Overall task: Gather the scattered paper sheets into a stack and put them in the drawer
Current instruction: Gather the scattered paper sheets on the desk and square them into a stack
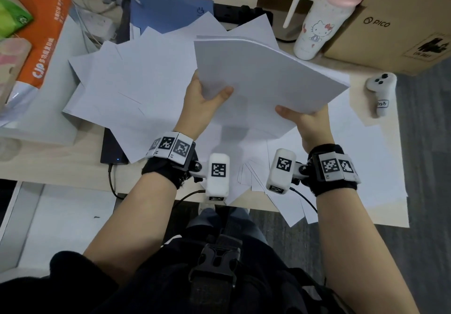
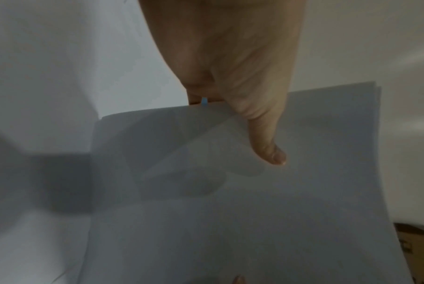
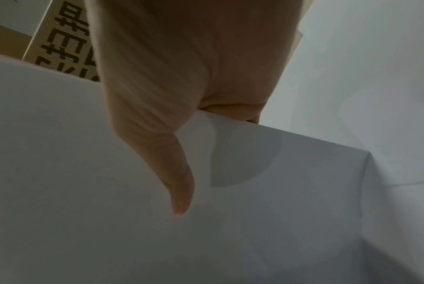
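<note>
A stack of white paper sheets point(image 1: 263, 79) is lifted above the desk and held by both hands. My left hand point(image 1: 205, 99) pinches its near-left edge, thumb on top, fingers hidden beneath. My right hand point(image 1: 305, 121) pinches the near-right edge the same way. The left wrist view shows the stack point(image 2: 254, 201) under my thumb; the right wrist view shows the stack point(image 3: 84, 173) likewise. Many loose sheets point(image 1: 136, 86) lie scattered over the desk beneath, and several more sheets point(image 1: 353, 172) hang over the front right edge. No drawer shows in any view.
An orange paper ream pack point(image 1: 46, 40) lies at far left. A blue folder point(image 1: 168, 8) sits behind the sheets. A white cartoon bottle point(image 1: 319, 23), a cardboard box point(image 1: 395, 20) and a white controller point(image 1: 380, 91) stand on the right. A dark device point(image 1: 112, 147) with cable lies under the sheets.
</note>
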